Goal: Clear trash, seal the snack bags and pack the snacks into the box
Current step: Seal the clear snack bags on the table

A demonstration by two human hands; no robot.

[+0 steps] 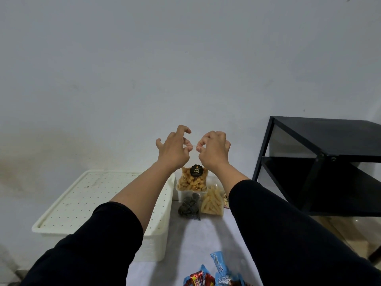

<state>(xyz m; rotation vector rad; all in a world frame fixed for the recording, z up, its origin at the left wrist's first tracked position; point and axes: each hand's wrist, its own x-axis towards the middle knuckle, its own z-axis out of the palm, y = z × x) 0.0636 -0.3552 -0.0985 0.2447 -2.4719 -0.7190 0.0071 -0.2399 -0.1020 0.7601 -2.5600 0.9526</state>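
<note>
Against the wall at the far end of the white cloth [198, 234]: Pang Pang bag [192, 179] upright, pale stick snacks [212, 203] and dark snack bag [189, 207] leaning just in front. Beside them, left, lidded white box [103, 201]. Near edge: blue and red wrappers [216, 275]. Above the bags, left hand [175, 149] and right hand [214, 148] raised, fingers curled, clamped on nothing visible. Likely next: lower, pinch one bag's open top flat, press along the seal, lift the lid before packing.
</note>
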